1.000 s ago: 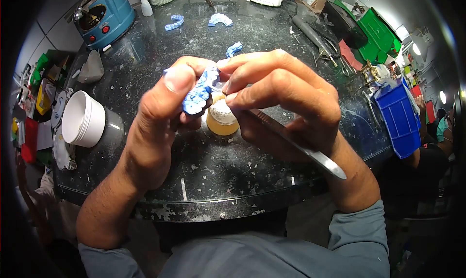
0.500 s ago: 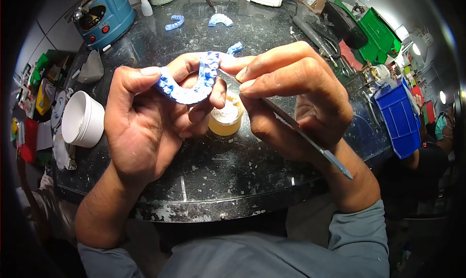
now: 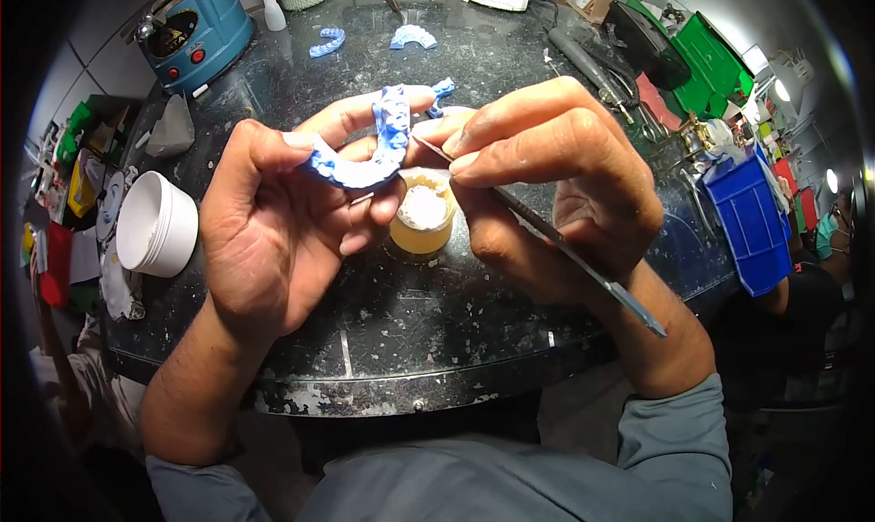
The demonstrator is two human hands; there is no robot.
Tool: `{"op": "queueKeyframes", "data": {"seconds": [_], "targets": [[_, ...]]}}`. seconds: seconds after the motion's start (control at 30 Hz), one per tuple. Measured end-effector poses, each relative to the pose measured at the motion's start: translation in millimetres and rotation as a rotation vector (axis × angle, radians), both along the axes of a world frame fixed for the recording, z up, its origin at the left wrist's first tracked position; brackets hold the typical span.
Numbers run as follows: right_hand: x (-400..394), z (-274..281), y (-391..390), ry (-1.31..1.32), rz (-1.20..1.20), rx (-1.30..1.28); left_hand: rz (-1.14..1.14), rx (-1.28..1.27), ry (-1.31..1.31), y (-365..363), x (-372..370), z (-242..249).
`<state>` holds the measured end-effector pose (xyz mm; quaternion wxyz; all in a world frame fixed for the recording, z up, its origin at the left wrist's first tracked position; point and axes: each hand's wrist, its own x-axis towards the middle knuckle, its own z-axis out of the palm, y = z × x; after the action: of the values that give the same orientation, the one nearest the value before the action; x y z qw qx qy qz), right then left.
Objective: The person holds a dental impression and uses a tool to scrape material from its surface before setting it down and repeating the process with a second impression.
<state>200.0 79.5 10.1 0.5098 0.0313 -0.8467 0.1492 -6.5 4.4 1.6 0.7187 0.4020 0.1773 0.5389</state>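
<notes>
My left hand point(image 3: 270, 226) grips a blue dental arch model point(image 3: 393, 130) between thumb and fingers, its row of teeth tilted up toward me. In my right hand point(image 3: 570, 180) is a slim metal dental carver point(image 3: 597, 276), pinched like a pen. Its fine tip points at the right arm of the model, close beside the teeth, and its flat blade end sticks out below the palm. Under the hands stands a small yellowish jar point(image 3: 424, 235) with white material in it. Just behind the fingers lies another blue piece point(image 3: 441, 92), partly hidden.
Two more blue arches point(image 3: 328, 42) point(image 3: 415, 37) lie farther back on the black worktop point(image 3: 410, 326). A white tub point(image 3: 157, 223) and a blue machine point(image 3: 196, 39) stand left. To the right are a handpiece point(image 3: 583, 62), tools and a blue bin point(image 3: 743, 212). A person point(image 3: 825, 249) is at far right.
My left hand has turned the dental arch model, so its right arm stands more upright and the teeth show differently; the left fingers shifted. The right hand and carver stay almost still.
</notes>
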Motion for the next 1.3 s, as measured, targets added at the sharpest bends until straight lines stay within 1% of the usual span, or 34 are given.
{"op": "queueKeyframes", "data": {"seconds": [0.03,0.07,0.13,0.27,0.33,0.37,0.43,0.47,0.53,0.57,0.63,0.67,0.73,0.77,0.83,0.87,0.93,1.13,1.3], "targets": [[-0.3,-0.2,1.0,0.013,0.02,0.019,0.06,-0.009,0.031,-2.7,4.1,3.5],[-0.2,0.2,0.9,0.013,0.021,0.019,0.06,-0.009,0.03,-5.0,8.1,6.5],[0.9,1.4,0.2,-0.009,0.027,0.004,0.177,-0.019,0.1,-9.1,15.9,12.1],[0.1,-0.5,-3.3,-0.043,-0.003,0.006,0.205,-0.008,0.117,-11.4,18.7,15.6],[-6.4,-2.0,-9.7,0.079,-0.055,-0.117,0.164,0.092,0.201,-7.0,9.3,7.9],[-4.0,-0.6,-9.2,0.079,-0.055,-0.117,0.165,0.092,0.201,-7.7,11.0,6.9],[3.5,2.7,-7.3,-0.138,-0.019,-0.048,0.295,0.06,0.165,-9.7,15.9,5.6],[2.6,2.2,-7.9,-0.139,-0.018,-0.049,0.295,0.059,0.165,-9.3,14.9,5.1],[-1.0,0.2,-11.5,-0.145,-0.075,-0.04,0.342,0.185,0.378,-8.6,11.7,4.2],[-1.8,0.0,-13.9,-0.143,-0.09,-0.085,0.343,0.184,0.378,-8.8,12.5,4.2],[-2.7,-1.9,-10.9,-0.128,-0.075,-0.07,0.427,0.201,0.473,-10.0,17.7,4.4],[-3.1,-2.7,-9.7,-0.111,-0.061,-0.051,0.428,0.199,0.472,-11.2,20.8,6.7],[-5.1,-4.2,-10.7,-0.072,-0.064,-0.081,0.526,0.126,0.533,-13.8,25.2,12.4],[-6.0,-4.7,-11.2,-0.031,-0.069,-0.109,0.528,0.124,0.532,-13.8,23.7,12.0],[-5.9,-3.0,-12.4,-0.042,-0.06,-0.114,0.515,0.176,0.658,-13.8,19.1,11.0],[-6.0,-2.4,-12.9,-0.052,-0.054,-0.118,0.517,0.173,0.657,-14.9,21.1,11.8],[-6.6,-2.8,-13.8,-0.051,-0.053,-0.133,0.609,0.177,0.759,-17.4,28.1,14.7],[-7.5,-4.1,-14.5,-0.053,-0.065,-0.156,0.574,0.166,0.733,-18.2,28.0,14.7],[-7.0,-3.9,-13.7,-0.057,-0.068,-0.147,0.595,0.165,0.743,-18.0,28.6,13.3]]}}
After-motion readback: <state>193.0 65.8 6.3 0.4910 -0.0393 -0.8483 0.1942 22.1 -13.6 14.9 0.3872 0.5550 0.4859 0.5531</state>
